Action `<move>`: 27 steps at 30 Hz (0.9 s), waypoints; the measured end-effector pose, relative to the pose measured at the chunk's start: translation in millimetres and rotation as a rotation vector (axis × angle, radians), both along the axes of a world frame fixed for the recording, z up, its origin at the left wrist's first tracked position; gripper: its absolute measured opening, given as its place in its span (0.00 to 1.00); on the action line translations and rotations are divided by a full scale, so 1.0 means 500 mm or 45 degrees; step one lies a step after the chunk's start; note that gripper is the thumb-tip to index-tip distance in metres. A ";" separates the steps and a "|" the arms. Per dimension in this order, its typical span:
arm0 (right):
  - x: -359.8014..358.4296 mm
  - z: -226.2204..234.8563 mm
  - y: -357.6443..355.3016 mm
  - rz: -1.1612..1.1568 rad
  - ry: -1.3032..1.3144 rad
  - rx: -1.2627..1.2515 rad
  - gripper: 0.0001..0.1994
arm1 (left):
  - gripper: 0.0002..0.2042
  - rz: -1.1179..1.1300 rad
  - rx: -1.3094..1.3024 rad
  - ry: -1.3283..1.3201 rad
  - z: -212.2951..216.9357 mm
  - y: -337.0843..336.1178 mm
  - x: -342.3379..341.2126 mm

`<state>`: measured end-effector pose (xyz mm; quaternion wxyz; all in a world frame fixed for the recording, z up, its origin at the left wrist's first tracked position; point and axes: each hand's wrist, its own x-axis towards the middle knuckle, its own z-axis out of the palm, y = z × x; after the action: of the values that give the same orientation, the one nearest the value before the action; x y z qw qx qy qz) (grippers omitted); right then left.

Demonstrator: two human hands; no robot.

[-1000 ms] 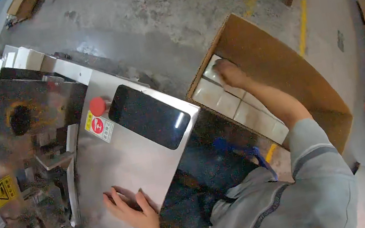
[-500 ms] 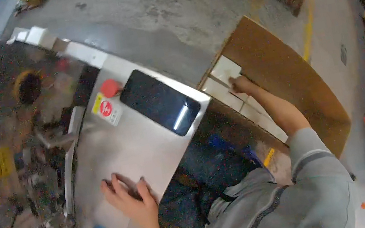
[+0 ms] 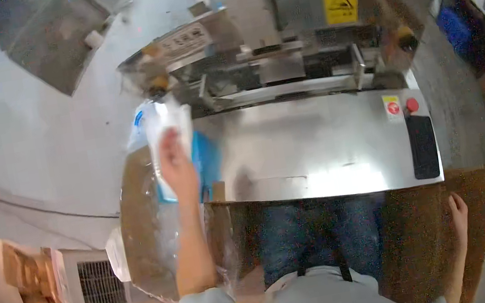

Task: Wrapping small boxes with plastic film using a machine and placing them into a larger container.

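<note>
My left hand (image 3: 174,160) is at the left end of the steel work table (image 3: 293,142), over a white sheet-like item (image 3: 182,122) and a blue item (image 3: 207,154). Its fingers are smeared by motion, so whether it grips the white item cannot be made out. Down at the right, my right hand (image 3: 458,214) hangs beside the table's front corner, over the brown cardboard box (image 3: 473,192). Its fingers look loosely parted, with nothing visible in them. A black phone-like slab (image 3: 423,147) lies on the table's right end, below a red button (image 3: 411,104).
Behind the table stands a machine with a metal bar (image 3: 284,91) and a yellow warning sign (image 3: 341,4). Clear plastic covers a brown carton (image 3: 142,224) on the left. A white grilled unit (image 3: 100,283) sits on the floor at the lower left.
The view has swung from the box on the right to face the machine. My right hand has left the white boxes inside the carton; my left hand has moved from bare steel to the white item.
</note>
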<state>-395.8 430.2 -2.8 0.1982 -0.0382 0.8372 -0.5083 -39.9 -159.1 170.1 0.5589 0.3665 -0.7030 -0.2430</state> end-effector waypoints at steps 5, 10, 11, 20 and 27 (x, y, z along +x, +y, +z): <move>-0.039 -0.034 0.056 0.147 0.201 -0.165 0.18 | 0.20 0.365 0.150 -0.643 -0.067 -0.221 0.201; 0.005 0.065 -0.027 0.128 0.183 -0.254 0.20 | 0.15 0.347 0.168 -0.434 -0.085 -0.241 0.224; 0.011 0.088 -0.040 0.139 0.204 -0.248 0.20 | 0.14 0.341 0.123 -0.563 -0.074 -0.244 0.238; 0.118 0.278 -0.286 0.366 0.585 -0.182 0.22 | 0.12 -0.124 -0.119 -0.352 0.063 -0.028 0.124; 0.337 0.374 -0.585 0.912 0.841 -0.630 0.17 | 0.10 -1.041 0.238 -0.407 0.032 0.335 0.015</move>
<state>-227.1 137.8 184.3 0.0704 -0.5239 0.6450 -0.5518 -32.4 8.2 186.0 0.2659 0.1403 -0.8426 -0.4468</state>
